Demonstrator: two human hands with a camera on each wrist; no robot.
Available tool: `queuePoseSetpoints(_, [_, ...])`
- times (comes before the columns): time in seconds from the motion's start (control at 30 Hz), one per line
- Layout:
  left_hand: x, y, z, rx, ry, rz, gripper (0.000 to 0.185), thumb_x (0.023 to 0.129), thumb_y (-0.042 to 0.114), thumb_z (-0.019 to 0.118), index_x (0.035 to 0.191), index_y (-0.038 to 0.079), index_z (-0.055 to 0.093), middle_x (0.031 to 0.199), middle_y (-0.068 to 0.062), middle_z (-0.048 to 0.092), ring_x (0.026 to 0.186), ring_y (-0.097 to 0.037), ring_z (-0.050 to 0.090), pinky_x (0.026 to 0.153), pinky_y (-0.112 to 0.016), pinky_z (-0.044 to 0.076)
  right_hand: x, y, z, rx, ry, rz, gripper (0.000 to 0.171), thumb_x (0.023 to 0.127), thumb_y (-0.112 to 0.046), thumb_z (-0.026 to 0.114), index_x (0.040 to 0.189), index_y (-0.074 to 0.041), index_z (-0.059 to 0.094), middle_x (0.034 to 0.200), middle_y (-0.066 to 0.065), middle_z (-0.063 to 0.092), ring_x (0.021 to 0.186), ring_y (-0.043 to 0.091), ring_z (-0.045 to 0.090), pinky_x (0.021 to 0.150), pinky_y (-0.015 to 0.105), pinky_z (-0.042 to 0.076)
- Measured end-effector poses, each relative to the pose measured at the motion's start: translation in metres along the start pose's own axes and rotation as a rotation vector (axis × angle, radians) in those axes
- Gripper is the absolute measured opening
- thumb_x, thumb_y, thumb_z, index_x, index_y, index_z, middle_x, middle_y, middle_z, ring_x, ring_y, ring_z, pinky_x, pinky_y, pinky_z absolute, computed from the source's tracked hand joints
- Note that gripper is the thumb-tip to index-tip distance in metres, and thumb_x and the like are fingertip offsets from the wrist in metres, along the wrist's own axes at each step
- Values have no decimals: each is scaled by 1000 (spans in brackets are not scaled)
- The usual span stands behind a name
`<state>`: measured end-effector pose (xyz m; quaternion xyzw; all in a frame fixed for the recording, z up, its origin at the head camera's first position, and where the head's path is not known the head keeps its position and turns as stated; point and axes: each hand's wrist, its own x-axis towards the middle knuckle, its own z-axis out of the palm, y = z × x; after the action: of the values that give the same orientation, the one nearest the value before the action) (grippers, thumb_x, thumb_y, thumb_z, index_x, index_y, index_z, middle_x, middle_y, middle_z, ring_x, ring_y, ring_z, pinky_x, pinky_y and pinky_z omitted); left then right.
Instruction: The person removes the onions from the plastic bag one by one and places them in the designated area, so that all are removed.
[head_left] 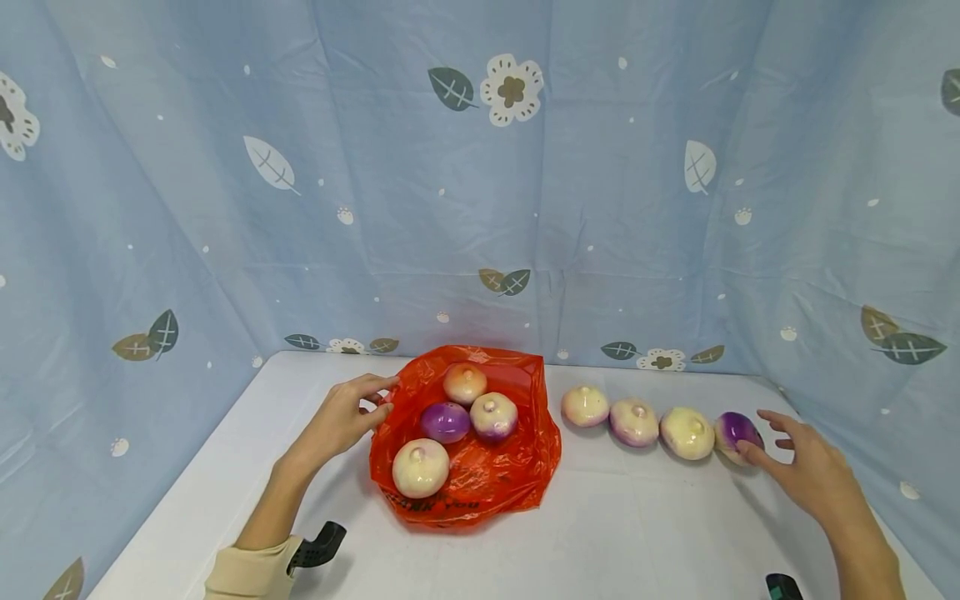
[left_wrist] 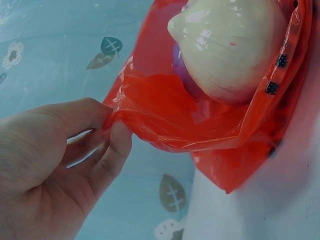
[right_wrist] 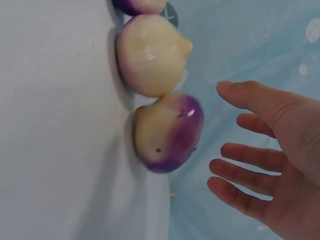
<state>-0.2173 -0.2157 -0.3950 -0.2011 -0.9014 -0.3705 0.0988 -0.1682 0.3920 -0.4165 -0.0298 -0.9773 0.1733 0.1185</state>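
Meanwhile, left hand [head_left: 341, 417] pinching the rim of the crumpled red plastic bag [head_left: 517, 467] on the white table [head_left: 637, 533], four round onion-shaped bulbs inside. Right of the bag, a row of four more; right hand [head_left: 806, 471] just beside the end purple bulb [head_left: 737, 433], fingers [right_wrist: 240, 197] spread, gripping nothing.

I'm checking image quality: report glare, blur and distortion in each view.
Head view: sharp, evenly lit, wide-angle bending at the edges. Left wrist view: glare spots on the cream onion in the red plastic bag. Right wrist view: soft focus, right hand slightly blurred.
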Motion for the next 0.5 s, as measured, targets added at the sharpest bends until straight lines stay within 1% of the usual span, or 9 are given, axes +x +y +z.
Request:
queuePoseSetpoints(0.17, [0,0,0,-5,0,2,40,88,4,67,128,3,64,114,-11,70,89,-20,67,68,-24,60,-2,-14,-5,-12,17,-34,73,85,-47,72,135,1,48,127,35,53,105,53,59,74,66,48])
queuePoseSetpoints(0.33, [0,0,0,-16,1,3,40,88,3,68,128,3,64,113,-12,70,88,-21,67,68,-23,60,-2,-28,-7,-13,23,-71,72,84,-47,73,134,0,51,127,35,54,104,52,61,75,66,48])
queuePoseSetpoints(0.5, [0,0,0,-11,1,3,40,88,4,67,128,3,64,114,-11,70,89,-20,67,69,-24,60,-4,-41,-6,5,48,-123,64,86,-43,72,131,-1,54,117,34,59,100,53,60,74,67,47])
